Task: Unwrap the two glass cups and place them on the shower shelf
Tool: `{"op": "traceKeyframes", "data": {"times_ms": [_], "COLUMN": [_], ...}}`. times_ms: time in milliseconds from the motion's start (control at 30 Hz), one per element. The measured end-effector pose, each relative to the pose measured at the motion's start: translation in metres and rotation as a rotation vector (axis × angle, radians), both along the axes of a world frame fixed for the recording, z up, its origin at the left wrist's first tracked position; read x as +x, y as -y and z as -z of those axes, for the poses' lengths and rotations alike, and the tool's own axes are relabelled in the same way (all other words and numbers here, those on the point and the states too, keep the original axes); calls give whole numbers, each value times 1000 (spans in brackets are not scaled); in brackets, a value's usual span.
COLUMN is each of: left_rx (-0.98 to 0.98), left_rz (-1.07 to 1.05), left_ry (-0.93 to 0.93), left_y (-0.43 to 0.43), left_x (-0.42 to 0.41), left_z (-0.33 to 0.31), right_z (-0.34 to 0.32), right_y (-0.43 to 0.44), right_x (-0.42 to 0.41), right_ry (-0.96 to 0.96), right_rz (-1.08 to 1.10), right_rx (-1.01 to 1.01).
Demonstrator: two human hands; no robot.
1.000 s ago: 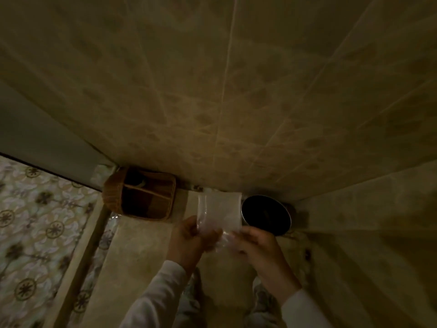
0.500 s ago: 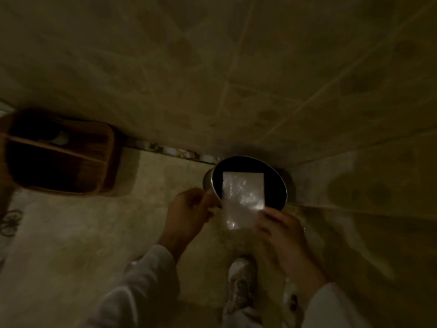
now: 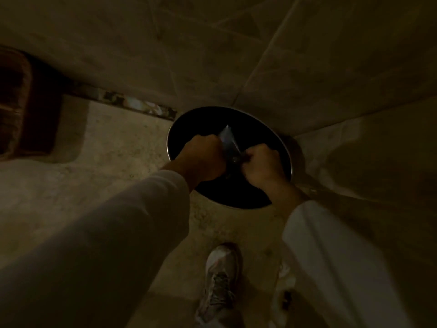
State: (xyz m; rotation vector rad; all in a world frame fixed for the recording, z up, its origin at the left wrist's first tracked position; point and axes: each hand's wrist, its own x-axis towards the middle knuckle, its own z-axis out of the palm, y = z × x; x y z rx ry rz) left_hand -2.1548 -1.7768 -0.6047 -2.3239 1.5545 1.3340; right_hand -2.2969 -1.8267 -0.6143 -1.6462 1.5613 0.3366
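A crumpled piece of clear plastic wrapping (image 3: 228, 140) is squeezed between both my hands, just above the dark opening of a round metal bin (image 3: 279, 143). My left hand (image 3: 203, 157) has its fingers curled round the wrapping's left side. On the right side, my right hand (image 3: 262, 164) pinches it. Only a small pale tip of the wrapping sticks up between the fists. No glass cup and no shower shelf are in view.
The bin stands in the corner where two beige tiled walls meet. A brown wicker basket (image 3: 16, 102) sits on the floor at the far left. My shoes (image 3: 220, 280) are on the stone floor below the hands. The scene is dim.
The wrapping was a flat sheet held up in front of me; now it is bunched small between both hands over the bin. The view has dropped closer to the bin.
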Motion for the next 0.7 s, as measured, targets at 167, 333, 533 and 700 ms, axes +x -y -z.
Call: {"op": "traceKeyframes", "data": {"times_ms": [167,333,533,700], "left_rx": [32,2,-141,-292], "left_rz": [75,-8,-34,-25], "left_ry": [23,-26,-41,32], "left_y": [-7,-11,-5,-6], "left_x": [5,9,23,40], "left_z": [20,0,-52,-99], "right_z": [33,22,-31,-89], "right_y": [0,-10,-11,-19], "right_x": [15,3,-10,1], "right_ry": [42,-158,-136,-73], "right_rz": [491,127,-38,-10], "right_rx": [105,0,-166,-394]}}
